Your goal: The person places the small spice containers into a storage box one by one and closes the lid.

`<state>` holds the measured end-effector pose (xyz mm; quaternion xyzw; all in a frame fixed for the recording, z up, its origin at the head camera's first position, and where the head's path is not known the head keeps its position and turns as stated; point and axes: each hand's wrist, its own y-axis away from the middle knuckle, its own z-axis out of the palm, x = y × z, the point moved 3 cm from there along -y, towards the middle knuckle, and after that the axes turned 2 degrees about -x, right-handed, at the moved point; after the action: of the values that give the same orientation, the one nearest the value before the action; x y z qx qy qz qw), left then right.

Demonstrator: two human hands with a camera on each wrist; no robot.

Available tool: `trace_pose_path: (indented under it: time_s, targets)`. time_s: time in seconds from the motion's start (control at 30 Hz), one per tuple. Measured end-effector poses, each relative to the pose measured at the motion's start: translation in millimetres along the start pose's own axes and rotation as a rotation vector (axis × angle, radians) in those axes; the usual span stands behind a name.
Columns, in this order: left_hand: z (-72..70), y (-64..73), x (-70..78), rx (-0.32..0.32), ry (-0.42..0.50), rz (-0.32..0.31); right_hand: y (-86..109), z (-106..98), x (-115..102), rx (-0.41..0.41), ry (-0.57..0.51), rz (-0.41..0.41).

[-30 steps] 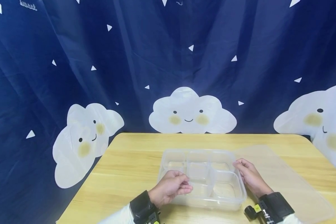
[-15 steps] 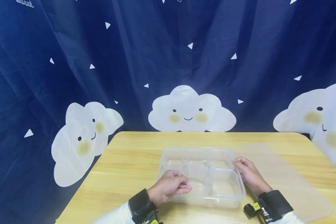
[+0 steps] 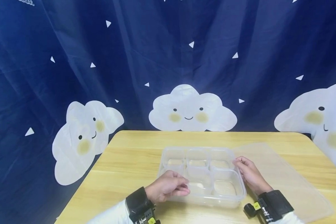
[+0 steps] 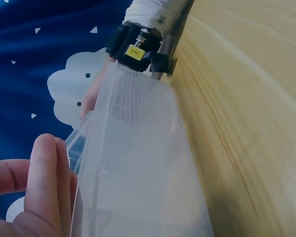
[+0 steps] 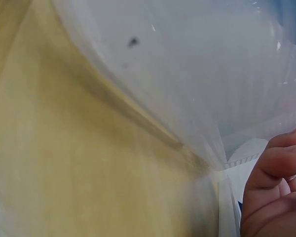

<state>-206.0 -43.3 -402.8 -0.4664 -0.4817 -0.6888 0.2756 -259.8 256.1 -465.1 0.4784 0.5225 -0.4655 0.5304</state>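
Note:
A clear plastic storage box [image 3: 210, 201] stands on the wooden table, holding several smaller clear inner boxes. My left hand [image 3: 169, 186] reaches over its front edge and pinches the rim of the front middle inner box [image 3: 198, 180] between thumb and fingers. In the left wrist view, a clear edge [image 4: 79, 132] slants above the big box's rim beside my left fingers [image 4: 42, 182]. My right hand [image 3: 250, 174] grips the storage box's right rim, with its curled fingers [image 5: 281, 168] close by the wall in the right wrist view.
A large translucent flat lid [image 3: 288, 183] lies on the table [image 3: 123, 165] to the right, partly behind my right wrist. A dark blue curtain [image 3: 134, 56] with white clouds hangs behind the table's far edge.
The front middle inner box has sunk lower into the storage box. My left hand has shifted slightly left, still at its rim. My right hand keeps its grip.

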Motion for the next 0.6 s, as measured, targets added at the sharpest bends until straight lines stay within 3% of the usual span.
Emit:
trace_pose_path:
  time_s: [0.6]
  targets:
    - [0.9, 3.1, 1.6, -0.016, -0.005, 0.024, 0.5, 1.3, 1.1, 0.002, -0.012, -0.017]
